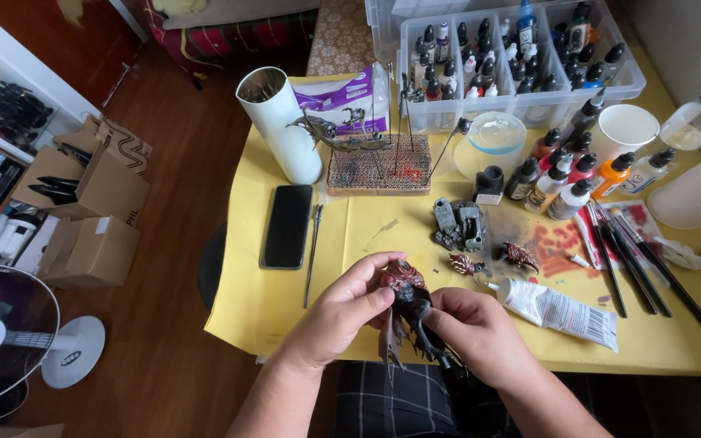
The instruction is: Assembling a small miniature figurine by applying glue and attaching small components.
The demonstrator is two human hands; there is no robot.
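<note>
Here, nearest first:
Model: a dark red and black spiked miniature [406, 312] sits between both hands, at the near table edge.
Left hand: the left hand [342, 312] is closed on the miniature's red upper part, thumb and fingers pinching it.
Right hand: the right hand [476, 328] grips the black lower part from the other side.
Beside the right hand: a white tube [560, 310] lies just outward of it.
Just beyond the hands: two small red parts [492, 260] and a grey rubble base [460, 225].
Beyond the left hand: a black phone [287, 225].
Farther: paint bottles [561, 174], brushes [638, 259] on the yellow table [350, 227].
</note>
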